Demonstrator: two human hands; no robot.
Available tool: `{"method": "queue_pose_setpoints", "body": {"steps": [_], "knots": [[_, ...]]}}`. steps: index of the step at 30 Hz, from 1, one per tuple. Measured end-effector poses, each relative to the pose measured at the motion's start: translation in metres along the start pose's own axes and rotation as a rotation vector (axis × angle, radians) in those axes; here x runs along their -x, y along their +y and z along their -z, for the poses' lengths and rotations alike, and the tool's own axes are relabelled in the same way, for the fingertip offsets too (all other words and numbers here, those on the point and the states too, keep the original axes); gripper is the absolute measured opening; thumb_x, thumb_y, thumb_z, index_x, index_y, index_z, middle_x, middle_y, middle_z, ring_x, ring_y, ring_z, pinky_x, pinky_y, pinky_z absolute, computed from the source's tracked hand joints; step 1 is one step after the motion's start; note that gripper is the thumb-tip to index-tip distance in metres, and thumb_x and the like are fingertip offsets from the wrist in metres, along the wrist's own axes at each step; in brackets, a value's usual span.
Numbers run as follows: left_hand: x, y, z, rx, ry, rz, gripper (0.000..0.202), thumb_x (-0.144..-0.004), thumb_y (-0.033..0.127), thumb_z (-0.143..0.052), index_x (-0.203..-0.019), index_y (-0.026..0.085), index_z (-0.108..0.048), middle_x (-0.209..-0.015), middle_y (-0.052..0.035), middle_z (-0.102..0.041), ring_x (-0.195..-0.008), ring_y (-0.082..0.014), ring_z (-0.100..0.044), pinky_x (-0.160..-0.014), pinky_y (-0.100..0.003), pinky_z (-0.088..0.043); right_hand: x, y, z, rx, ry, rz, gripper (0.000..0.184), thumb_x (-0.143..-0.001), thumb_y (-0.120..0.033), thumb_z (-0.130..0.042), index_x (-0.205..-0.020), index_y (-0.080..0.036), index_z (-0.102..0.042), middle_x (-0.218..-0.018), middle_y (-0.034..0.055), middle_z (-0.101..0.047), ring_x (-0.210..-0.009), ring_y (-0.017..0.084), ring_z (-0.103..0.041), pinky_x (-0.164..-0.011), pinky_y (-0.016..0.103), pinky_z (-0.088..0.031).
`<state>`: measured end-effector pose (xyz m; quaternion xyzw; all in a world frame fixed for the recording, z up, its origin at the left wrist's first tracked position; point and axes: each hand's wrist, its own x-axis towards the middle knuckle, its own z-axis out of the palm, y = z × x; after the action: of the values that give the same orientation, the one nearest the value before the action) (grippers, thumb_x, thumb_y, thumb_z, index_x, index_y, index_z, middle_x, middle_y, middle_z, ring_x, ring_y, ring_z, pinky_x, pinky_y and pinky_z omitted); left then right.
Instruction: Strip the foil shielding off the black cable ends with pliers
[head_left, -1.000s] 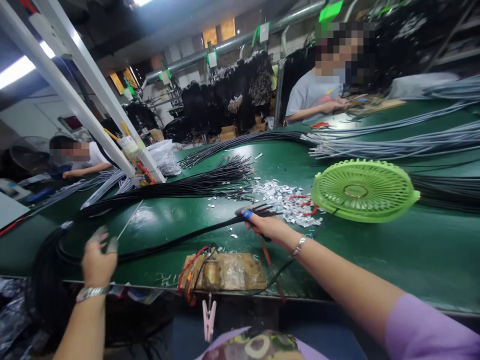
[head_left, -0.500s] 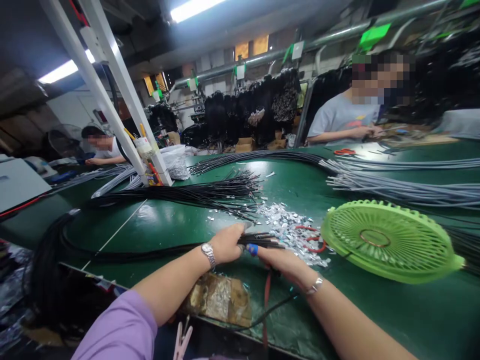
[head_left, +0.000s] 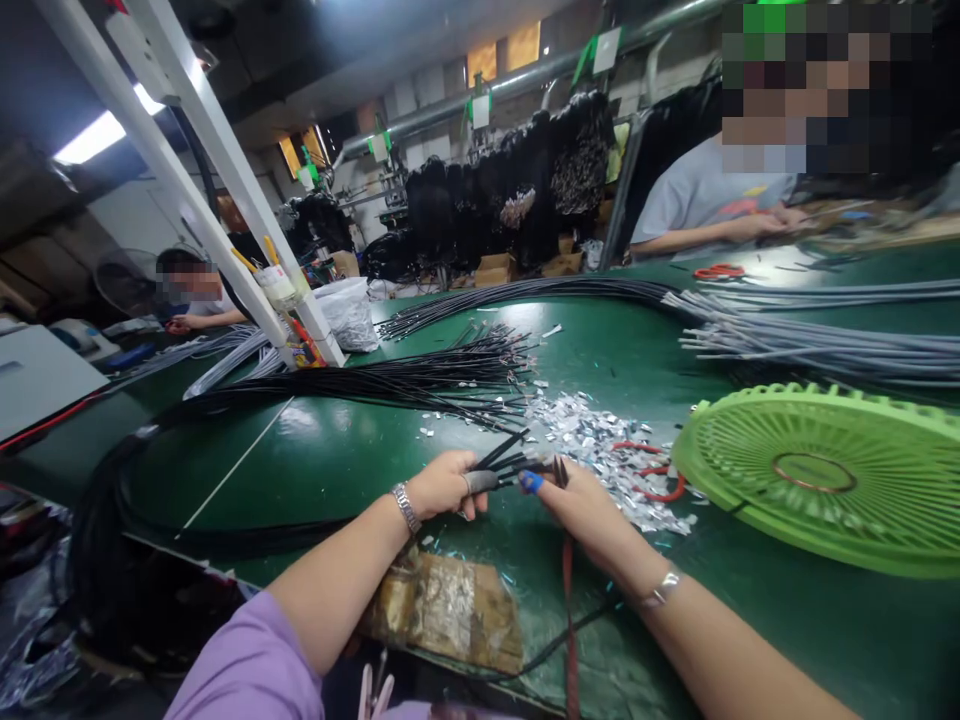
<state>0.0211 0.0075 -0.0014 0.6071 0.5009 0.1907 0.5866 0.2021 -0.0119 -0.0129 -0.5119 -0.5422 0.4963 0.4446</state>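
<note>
My left hand (head_left: 448,487) is closed around the end of a bundle of black cables (head_left: 499,470); a grey wrap covers its thumb. The bundle's cut ends fan out to the right of my fist. Close by, at those ends, is my right hand (head_left: 581,505), its thumb wrapped in blue tape. Its fingers are closed on a dark pointed tool (head_left: 560,472), whose tip points up; its kind is unclear. A red strap (head_left: 568,610) hangs below this hand. Shiny scraps (head_left: 577,428) lie just beyond the hands, with red handles (head_left: 667,490) among them.
A green round plastic grille (head_left: 817,480) stands at right. More black cables (head_left: 420,370) and grey cables (head_left: 795,345) lie across the green table (head_left: 352,445). A taped cardboard piece (head_left: 450,610) sits at the near edge. White posts (head_left: 225,180) rise at left. Two people sit across the table.
My hands have moved slightly apart, and the cable ends now spread more between them. The dark tool tip now shows at my right hand. The view has shifted a little.
</note>
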Motion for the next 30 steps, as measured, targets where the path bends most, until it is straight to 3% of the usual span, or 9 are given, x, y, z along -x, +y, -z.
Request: {"method": "queue_pose_setpoints", "body": {"steps": [4,8,12,16,18,20,24,27,30], "knots": [[-0.003,-0.004,0.001,-0.012,0.054,-0.047,0.039,-0.073,0.05,-0.062,-0.076,0.015,-0.045,-0.059,0.0016,-0.059,-0.038,-0.0056,-0.051,-0.036,-0.015,-0.032,-0.002,0.008,-0.002,-0.195,-0.062,-0.156,0.032,-0.057,-0.047,-0.069,-0.065,-0.021,-0.053,-0.044,-0.0092,-0.031,-0.041,0.008,-0.025,-0.041,0.023,-0.018],[-0.004,-0.006,-0.001,-0.066,0.085,-0.092,0.033,-0.077,0.046,-0.059,-0.078,0.016,-0.046,-0.062,0.0013,-0.06,-0.04,-0.0067,-0.052,-0.039,-0.017,-0.038,0.001,0.008,-0.003,-0.294,-0.088,-0.189,0.029,-0.053,-0.037,-0.072,-0.069,-0.019,-0.056,-0.049,-0.0068,-0.042,-0.042,0.007,-0.028,-0.041,0.022,-0.016],[-0.002,-0.004,-0.003,-0.146,0.09,-0.098,0.025,-0.081,0.04,-0.054,-0.081,0.016,-0.047,-0.068,-0.0018,-0.063,-0.048,-0.011,-0.058,-0.042,-0.02,-0.039,0.003,0.01,-0.006,-0.239,-0.069,-0.173,0.032,-0.05,-0.035,-0.075,-0.072,-0.019,-0.058,-0.051,-0.0058,-0.049,-0.043,0.008,-0.031,-0.041,0.023,-0.019],[0.003,0.0,0.0,-0.372,0.308,-0.277,0.018,-0.084,0.034,-0.05,-0.078,0.017,-0.05,-0.073,-0.0037,-0.065,-0.065,-0.0151,-0.061,-0.058,-0.025,-0.044,0.0,0.016,-0.006,-0.185,-0.046,-0.14,0.032,-0.052,-0.039,-0.076,-0.071,-0.02,-0.059,-0.051,-0.0042,-0.053,-0.043,0.008,-0.031,-0.041,0.024,-0.019],[0.006,0.003,0.002,-0.446,0.448,-0.313,0.021,-0.083,0.039,-0.053,-0.079,0.017,-0.052,-0.071,-0.002,-0.063,-0.065,-0.0148,-0.058,-0.06,-0.026,-0.043,-0.001,0.019,-0.006,-0.194,-0.034,-0.141,0.034,-0.051,-0.041,-0.076,-0.072,-0.02,-0.06,-0.05,-0.0041,-0.054,-0.041,0.008,-0.03,-0.04,0.024,-0.019],[0.008,0.006,0.005,-0.494,0.501,-0.309,0.03,-0.077,0.047,-0.059,-0.078,0.017,-0.053,-0.067,0.0,-0.06,-0.061,-0.0141,-0.054,-0.057,-0.025,-0.04,-0.001,0.019,-0.005,-0.197,-0.019,-0.147,0.036,-0.051,-0.042,-0.077,-0.073,-0.02,-0.06,-0.049,-0.0048,-0.053,-0.041,0.008,-0.03,-0.04,0.024,-0.019],[0.011,0.009,0.006,-0.648,0.423,-0.344,0.033,-0.074,0.048,-0.062,-0.066,0.016,-0.054,-0.064,-0.0012,-0.057,-0.064,-0.0158,-0.054,-0.06,-0.026,-0.04,0.001,0.013,-0.004,-0.181,-0.006,-0.147,0.04,-0.049,-0.044,-0.078,-0.074,-0.019,-0.06,-0.053,-0.0032,-0.056,-0.043,0.008,-0.032,-0.041,0.024,-0.02],[0.01,0.008,0.004,-0.624,0.31,-0.42,0.026,-0.081,0.041,-0.054,-0.076,0.016,-0.059,-0.075,-0.0043,-0.063,-0.075,-0.0177,-0.059,-0.068,-0.026,-0.044,0.001,0.012,-0.004,-0.17,-0.004,-0.119,0.04,-0.051,-0.046,-0.077,-0.075,-0.019,-0.06,-0.055,-0.0023,-0.057,-0.044,0.009,-0.034,-0.041,0.024,-0.02],[0.009,0.006,0.002,-0.459,0.163,-0.302,0.027,-0.083,0.039,-0.051,-0.091,0.015,-0.058,-0.069,-0.002,-0.063,-0.06,-0.0146,-0.059,-0.057,-0.024,-0.044,0.0,0.015,-0.003,-0.146,-0.01,-0.086,0.038,-0.054,-0.047,-0.076,-0.075,-0.019,-0.061,-0.051,-0.0039,-0.053,-0.043,0.009,-0.033,-0.041,0.024,-0.02]]}}
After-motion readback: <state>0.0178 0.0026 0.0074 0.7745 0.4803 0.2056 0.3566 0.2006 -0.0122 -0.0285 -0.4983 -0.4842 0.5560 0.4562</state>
